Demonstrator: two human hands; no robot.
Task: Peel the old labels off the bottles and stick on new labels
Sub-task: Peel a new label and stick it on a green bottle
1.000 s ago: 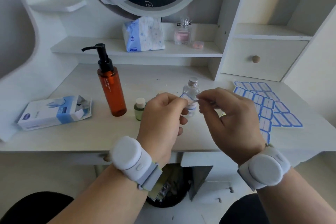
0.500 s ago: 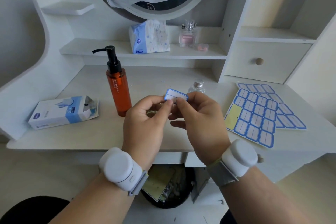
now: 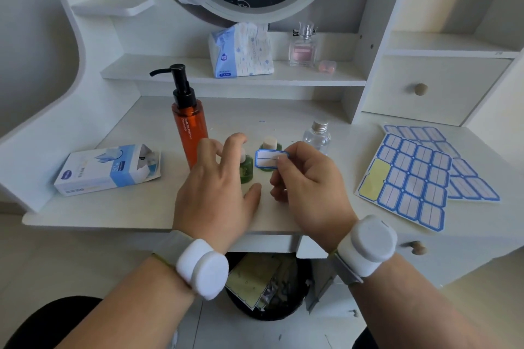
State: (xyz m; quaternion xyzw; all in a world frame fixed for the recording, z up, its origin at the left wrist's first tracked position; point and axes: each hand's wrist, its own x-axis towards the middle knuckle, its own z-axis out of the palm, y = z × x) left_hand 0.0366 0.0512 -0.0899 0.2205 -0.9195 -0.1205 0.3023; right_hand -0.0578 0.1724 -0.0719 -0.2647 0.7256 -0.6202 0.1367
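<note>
My right hand pinches a blue-bordered white label by its right end, holding it above the desk. Behind the label stand two small green bottles, the second one with a cream cap. My left hand is open with spread fingers, reaching over the nearer green bottle; whether it touches the bottle I cannot tell. A small clear bottle with a silver cap stands farther right. A tall orange pump bottle is at the left. Sheets of blue labels lie on the right.
A blue and white box lies open at the left of the desk. A tissue pack and a perfume bottle sit on the back shelf. A black bin with scrap backing paper is under the desk.
My left hand let go of the label and moved down to the green bottle with fingers spread. My right hand alone now holds the label, lower and nearer the bottles.
</note>
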